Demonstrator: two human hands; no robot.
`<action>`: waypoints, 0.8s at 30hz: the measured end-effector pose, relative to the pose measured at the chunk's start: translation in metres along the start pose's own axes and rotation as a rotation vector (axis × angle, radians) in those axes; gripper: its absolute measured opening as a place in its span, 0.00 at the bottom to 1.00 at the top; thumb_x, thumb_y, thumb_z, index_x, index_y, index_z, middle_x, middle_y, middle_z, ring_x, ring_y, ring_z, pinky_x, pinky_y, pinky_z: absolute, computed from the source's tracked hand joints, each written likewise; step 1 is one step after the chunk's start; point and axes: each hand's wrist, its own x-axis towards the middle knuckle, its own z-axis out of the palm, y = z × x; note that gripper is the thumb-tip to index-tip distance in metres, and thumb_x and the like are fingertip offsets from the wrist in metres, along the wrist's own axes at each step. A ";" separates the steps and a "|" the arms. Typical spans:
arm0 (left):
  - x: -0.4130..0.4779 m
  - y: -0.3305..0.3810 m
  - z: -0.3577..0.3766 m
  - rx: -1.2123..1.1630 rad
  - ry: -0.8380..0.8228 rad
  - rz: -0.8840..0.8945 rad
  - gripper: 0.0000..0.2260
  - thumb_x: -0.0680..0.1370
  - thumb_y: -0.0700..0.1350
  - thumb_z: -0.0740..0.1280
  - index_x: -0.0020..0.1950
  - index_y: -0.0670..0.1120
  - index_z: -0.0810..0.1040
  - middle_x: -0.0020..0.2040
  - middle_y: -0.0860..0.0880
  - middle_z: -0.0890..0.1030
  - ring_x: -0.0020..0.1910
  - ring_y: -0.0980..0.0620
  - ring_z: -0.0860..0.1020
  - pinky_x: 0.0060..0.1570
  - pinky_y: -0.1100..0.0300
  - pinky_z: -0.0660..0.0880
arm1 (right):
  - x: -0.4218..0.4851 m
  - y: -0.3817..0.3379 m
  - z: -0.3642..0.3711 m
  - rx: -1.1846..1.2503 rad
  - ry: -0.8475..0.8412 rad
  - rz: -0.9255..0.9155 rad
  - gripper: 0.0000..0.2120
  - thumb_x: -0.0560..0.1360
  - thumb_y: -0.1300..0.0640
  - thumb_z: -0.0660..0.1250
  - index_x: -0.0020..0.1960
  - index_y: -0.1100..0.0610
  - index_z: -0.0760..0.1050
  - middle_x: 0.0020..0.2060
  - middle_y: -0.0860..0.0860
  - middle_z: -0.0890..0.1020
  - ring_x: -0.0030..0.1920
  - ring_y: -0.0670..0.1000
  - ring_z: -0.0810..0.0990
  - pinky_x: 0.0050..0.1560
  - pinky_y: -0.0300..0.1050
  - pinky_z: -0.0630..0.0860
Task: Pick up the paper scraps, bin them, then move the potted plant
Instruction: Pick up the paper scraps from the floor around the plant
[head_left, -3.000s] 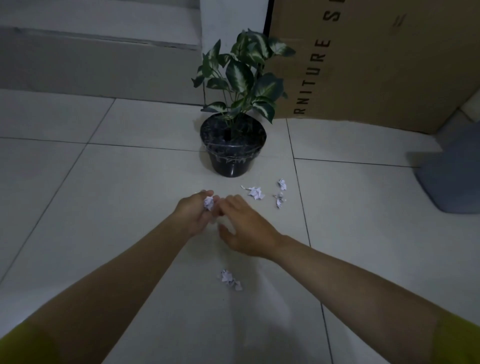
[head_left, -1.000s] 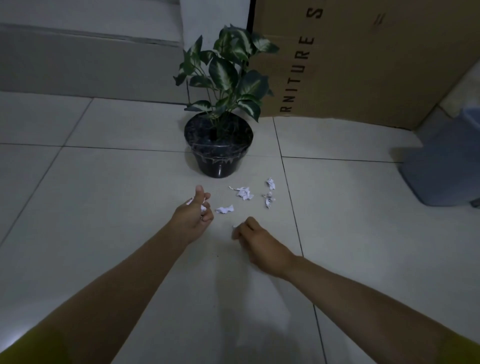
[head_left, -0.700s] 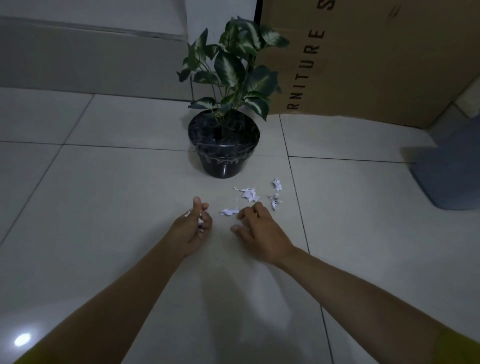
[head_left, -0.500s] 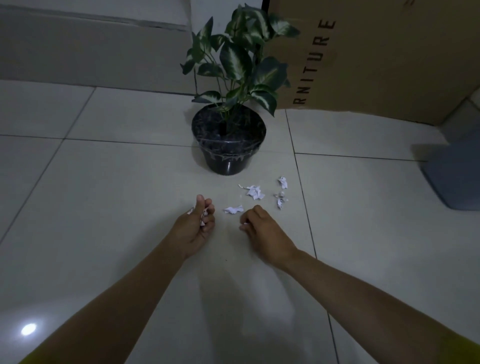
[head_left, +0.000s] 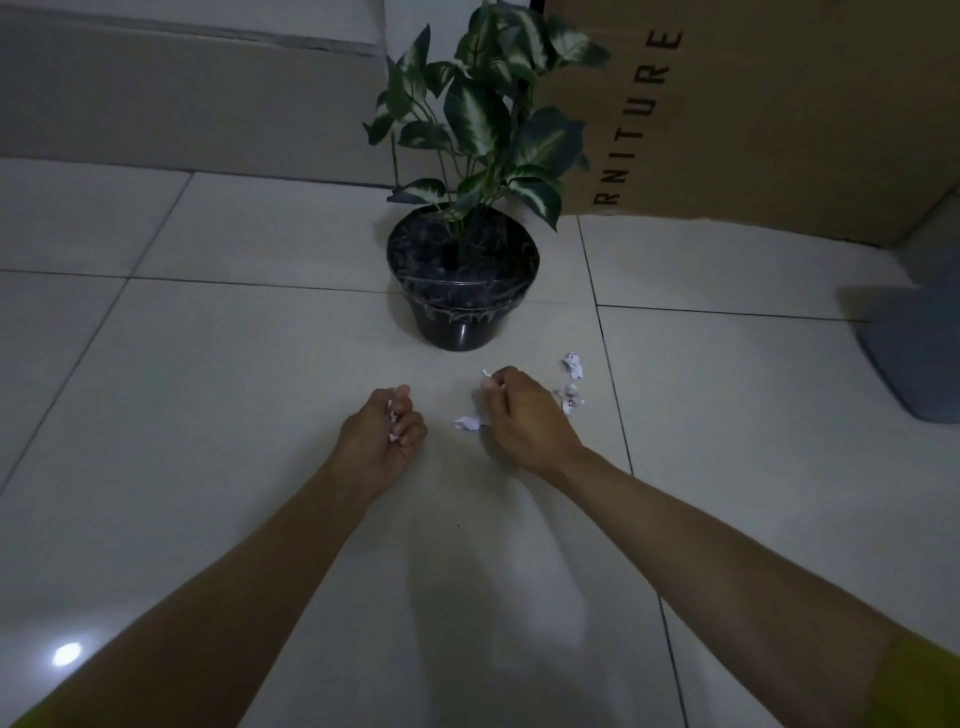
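A potted plant (head_left: 462, 291) in a black pot stands on the pale floor tiles. In front of it, my left hand (head_left: 379, 441) is curled around white paper scraps (head_left: 393, 415). My right hand (head_left: 524, 421) reaches over the scrap pile, fingertips pinched on a scrap (head_left: 487, 378). One scrap (head_left: 467, 422) lies just left of that hand. Two more scraps (head_left: 573, 364) lie to its right, one at the wrist side (head_left: 569, 402).
A grey bin (head_left: 914, 358) stands at the right edge. A large cardboard box (head_left: 753, 114) leans behind the plant at the back right. A low grey step (head_left: 182, 98) runs along the back left.
My right hand has moved forward from the near scrap to the scrap pile by the pot and pinched one. My left hand has kept its scraps and stayed put.
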 end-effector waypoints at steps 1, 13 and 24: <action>0.000 0.001 0.001 -0.015 -0.003 0.001 0.10 0.80 0.37 0.50 0.42 0.43 0.67 0.17 0.53 0.67 0.13 0.58 0.61 0.15 0.70 0.57 | 0.001 -0.002 0.003 -0.025 -0.016 0.001 0.14 0.78 0.52 0.57 0.54 0.62 0.70 0.49 0.58 0.76 0.52 0.58 0.74 0.50 0.50 0.70; 0.003 0.000 0.001 0.074 -0.077 0.046 0.14 0.83 0.44 0.50 0.43 0.43 0.71 0.22 0.52 0.75 0.15 0.59 0.64 0.18 0.70 0.60 | -0.001 0.013 0.027 -0.314 0.005 -0.182 0.13 0.74 0.60 0.53 0.39 0.65 0.73 0.36 0.63 0.77 0.34 0.59 0.78 0.36 0.43 0.69; 0.008 -0.016 0.020 0.090 -0.042 0.110 0.22 0.80 0.57 0.50 0.34 0.45 0.66 0.18 0.52 0.70 0.15 0.59 0.66 0.18 0.71 0.61 | 0.004 0.007 -0.025 0.170 0.161 0.109 0.10 0.77 0.69 0.55 0.56 0.67 0.71 0.36 0.51 0.77 0.42 0.49 0.72 0.55 0.44 0.70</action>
